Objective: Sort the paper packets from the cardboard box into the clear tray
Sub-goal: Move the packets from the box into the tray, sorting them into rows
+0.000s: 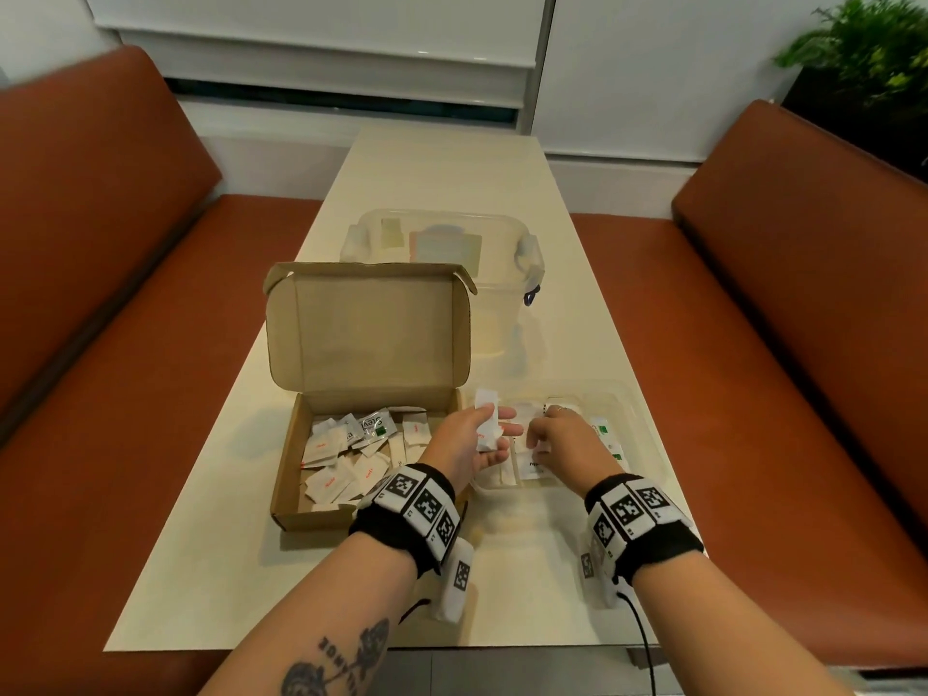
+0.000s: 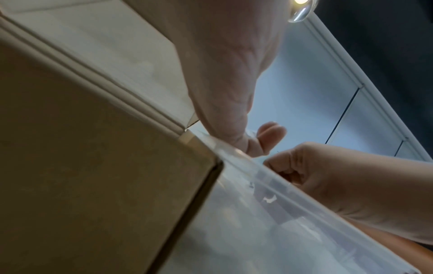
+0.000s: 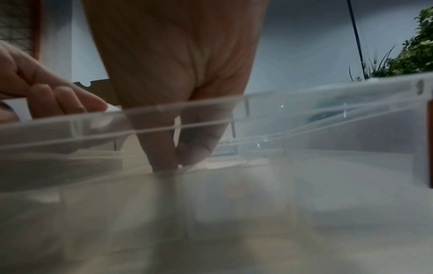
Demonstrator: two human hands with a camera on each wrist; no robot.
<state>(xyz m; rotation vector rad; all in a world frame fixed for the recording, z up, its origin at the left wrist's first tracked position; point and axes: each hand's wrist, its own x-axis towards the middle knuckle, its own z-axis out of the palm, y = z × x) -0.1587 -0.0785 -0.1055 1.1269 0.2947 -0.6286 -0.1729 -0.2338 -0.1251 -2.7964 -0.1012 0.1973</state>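
Observation:
An open cardboard box [image 1: 284,464] left of centre holds several loose white paper packets [image 1: 341,467]. Touching its right side is the clear tray [image 1: 640,434], where a few packets [image 1: 605,432] lie flat. My left hand [image 1: 494,437] hovers over the tray's left edge and grips a small bunch of white packets [image 1: 486,411]. My right hand [image 1: 536,444] reaches down into the tray. In the right wrist view its fingertips [image 3: 164,163] pinch a white packet [image 3: 218,164] on the tray floor. The left wrist view shows my left hand [image 2: 257,142] above the tray rim [image 2: 281,187].
A lidded clear storage bin [image 1: 507,298] stands behind the box's raised lid [image 1: 366,329]. The pale table [image 1: 442,163] runs between two orange-brown benches [image 1: 125,319]. A plant [image 1: 863,47] is at the far right.

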